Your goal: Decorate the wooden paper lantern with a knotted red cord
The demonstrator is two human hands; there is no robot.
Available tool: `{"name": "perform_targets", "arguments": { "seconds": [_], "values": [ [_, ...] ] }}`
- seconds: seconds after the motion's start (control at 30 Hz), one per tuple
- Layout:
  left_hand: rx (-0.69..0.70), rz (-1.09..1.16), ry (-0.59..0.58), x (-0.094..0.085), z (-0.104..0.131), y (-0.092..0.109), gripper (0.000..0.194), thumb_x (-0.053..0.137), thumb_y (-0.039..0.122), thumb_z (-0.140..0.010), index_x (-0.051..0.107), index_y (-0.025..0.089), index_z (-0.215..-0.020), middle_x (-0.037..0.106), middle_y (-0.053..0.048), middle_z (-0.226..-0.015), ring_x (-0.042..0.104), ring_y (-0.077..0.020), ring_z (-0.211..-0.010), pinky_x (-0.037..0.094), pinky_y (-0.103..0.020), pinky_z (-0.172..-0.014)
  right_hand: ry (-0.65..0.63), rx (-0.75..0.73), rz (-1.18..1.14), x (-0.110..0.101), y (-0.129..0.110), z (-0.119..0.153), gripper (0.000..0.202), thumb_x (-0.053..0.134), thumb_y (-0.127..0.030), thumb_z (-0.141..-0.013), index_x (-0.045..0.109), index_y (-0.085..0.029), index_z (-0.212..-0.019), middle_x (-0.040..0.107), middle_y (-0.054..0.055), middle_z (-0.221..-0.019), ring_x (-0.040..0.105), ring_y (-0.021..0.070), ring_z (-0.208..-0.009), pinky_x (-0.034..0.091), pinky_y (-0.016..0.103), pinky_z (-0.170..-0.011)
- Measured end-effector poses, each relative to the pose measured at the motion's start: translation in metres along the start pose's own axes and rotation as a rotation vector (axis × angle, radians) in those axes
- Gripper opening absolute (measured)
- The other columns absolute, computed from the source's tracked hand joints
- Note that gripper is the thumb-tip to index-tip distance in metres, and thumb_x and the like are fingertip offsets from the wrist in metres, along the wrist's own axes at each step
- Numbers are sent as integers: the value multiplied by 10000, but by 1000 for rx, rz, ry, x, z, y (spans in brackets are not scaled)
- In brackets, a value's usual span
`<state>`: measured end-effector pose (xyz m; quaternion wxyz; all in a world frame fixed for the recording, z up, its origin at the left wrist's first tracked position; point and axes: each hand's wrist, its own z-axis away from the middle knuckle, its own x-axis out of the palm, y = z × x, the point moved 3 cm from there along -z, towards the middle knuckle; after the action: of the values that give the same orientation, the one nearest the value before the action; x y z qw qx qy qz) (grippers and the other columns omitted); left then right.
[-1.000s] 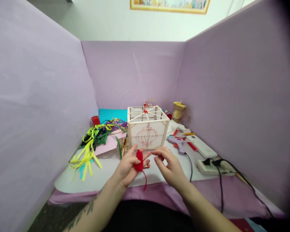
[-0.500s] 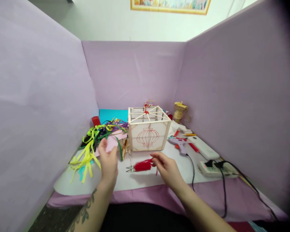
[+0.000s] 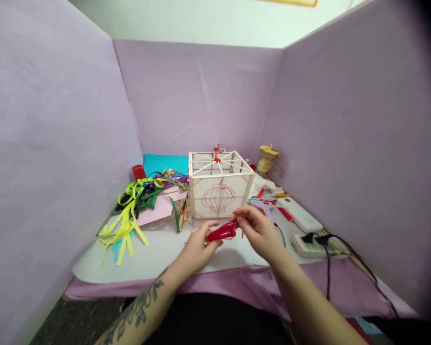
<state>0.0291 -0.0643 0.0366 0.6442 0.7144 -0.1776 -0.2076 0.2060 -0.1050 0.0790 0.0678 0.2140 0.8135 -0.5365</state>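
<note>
A looped bundle of thin red cord (image 3: pixel 222 232) is held just above the white tabletop sheet, in front of the lantern frame. My left hand (image 3: pixel 200 243) grips its left end between thumb and fingers. My right hand (image 3: pixel 255 229) pinches the other end with its fingertips. Behind the hands stands a box-shaped lantern (image 3: pixel 221 196) with wooden edges and white panels, the front one bearing a red lantern drawing. A red cord knot (image 3: pixel 217 159) sits where its top sticks cross. The scissors' metal blades seen earlier are hidden behind my left hand.
Yellow, green and purple strips (image 3: pixel 131 230) lie left with pink paper (image 3: pixel 158 211) and pencils (image 3: pixel 183 213). On the right are a glue gun (image 3: pixel 264 205), a white device (image 3: pixel 301 215) and a power strip (image 3: pixel 309 247) with black cables. Purple walls enclose three sides.
My left hand has moved right from the paper strips and taken hold of the red cord bundle. The bundle has risen slightly, still in my right hand. The view has tilted down.
</note>
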Motion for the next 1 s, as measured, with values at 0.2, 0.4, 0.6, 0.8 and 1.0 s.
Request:
{"name": "perform_targets", "arguments": {
  "seconds": [0.2,0.4,0.6,0.8,1.0],
  "values": [
    [-50,238,155,-22,7,16,337,703,448,-763,617,142,-873,651,-22,-697,603,-121,-607,502,-242,-602,67,0,83,-10,3,8,160,553,-334,-884,630,-201,-929,679,29,-797,643,155,-700,505,278,-664],
    [11,258,244,-28,7,18,316,735,428,-730,638,154,-856,668,-24,-776,612,-119,-676,500,-225,-636,103,-243,382,-6,-19,10,117,559,-231,-876,670,-216,-909,690,47,-868,620,197,-845,493,336,-769],
    [14,300,252,-26,11,22,316,732,428,-737,641,153,-864,642,-4,-711,575,-100,-621,476,-213,-609,140,-473,384,7,-42,26,202,609,-206,-845,629,-220,-1046,603,84,-999,574,214,-961,490,376,-850],
    [-82,373,199,-20,13,27,369,735,491,-724,608,147,-766,569,11,-615,513,-91,-542,410,-200,-502,33,-273,158,33,-32,21,190,608,-262,-839,664,-256,-1020,649,79,-978,614,212,-924,514,365,-834],
    [8,469,252,-18,7,21,570,842,478,-601,630,191,-1046,644,-60,-1034,588,-156,-930,473,-234,-762,72,429,-661,50,-2,8,310,763,-413,-662,628,-167,-794,652,19,-686,552,114,-568,438,233,-531]
  ]
}}
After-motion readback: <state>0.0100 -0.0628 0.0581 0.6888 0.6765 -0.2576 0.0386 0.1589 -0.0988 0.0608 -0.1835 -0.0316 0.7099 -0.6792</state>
